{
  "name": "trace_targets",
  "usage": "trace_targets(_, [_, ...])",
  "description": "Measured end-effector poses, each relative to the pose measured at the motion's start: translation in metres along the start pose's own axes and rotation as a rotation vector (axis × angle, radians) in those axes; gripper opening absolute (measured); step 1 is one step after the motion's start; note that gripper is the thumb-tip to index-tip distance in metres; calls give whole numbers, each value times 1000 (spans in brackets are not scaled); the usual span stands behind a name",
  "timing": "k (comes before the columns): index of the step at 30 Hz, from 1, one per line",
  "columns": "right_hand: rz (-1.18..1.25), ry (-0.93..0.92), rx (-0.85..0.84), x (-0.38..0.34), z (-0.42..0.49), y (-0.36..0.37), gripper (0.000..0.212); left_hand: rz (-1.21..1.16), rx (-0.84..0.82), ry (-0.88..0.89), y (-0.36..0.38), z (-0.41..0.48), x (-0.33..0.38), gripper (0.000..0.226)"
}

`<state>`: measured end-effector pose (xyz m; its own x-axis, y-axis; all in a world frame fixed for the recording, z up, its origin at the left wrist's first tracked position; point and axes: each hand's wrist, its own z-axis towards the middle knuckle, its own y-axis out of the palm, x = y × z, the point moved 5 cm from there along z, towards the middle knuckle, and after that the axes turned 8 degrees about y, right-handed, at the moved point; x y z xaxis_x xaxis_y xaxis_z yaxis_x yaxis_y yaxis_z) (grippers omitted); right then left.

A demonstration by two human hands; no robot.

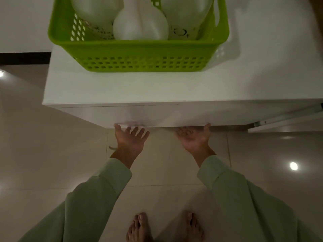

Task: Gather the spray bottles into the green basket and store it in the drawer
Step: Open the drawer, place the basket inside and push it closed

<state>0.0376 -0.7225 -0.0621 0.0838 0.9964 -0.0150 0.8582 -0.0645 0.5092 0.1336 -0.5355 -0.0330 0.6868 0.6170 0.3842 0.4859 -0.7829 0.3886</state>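
The green basket (139, 56) stands on top of a white cabinet (157, 88), holding three white spray bottles (140, 25) packed side by side. Below it is the white drawer front (148, 116). My left hand (130, 138) and my right hand (194, 138) are both palm up under the drawer front's lower edge, fingers spread and fingertips at or just under that edge. The right hand is motion-blurred. Neither hand holds anything that I can see.
Glossy beige floor tiles (52, 154) lie below, with my bare feet (164, 227) near the bottom edge. At the right, another drawer (286, 119) with a metal rail stands partly pulled out. A white wall runs at the top left.
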Motion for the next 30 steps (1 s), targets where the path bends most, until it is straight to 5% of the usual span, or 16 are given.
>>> trace_targets(15, [117, -50, -27, 9, 3, -21, 105, -107, -16, -59, -27, 15, -18, 90])
trace_targets(18, [78, -40, 49, 19, -16, -38, 91, -63, 41, -75, -41, -3, -24, 81])
trace_targets(22, [-163, -135, 256, 29, -69, -52, 43, -29, 86, 24, -52, -59, -13, 58])
trace_targets(26, [-805, -620, 334, 45, -176, -43, 15, 409, 40, 374, -56, -157, 4, 33])
trace_targets(30, [-1588, -1365, 182, 55, -270, -6, 26, 1147, -157, 1043, -30, -249, 29, 27])
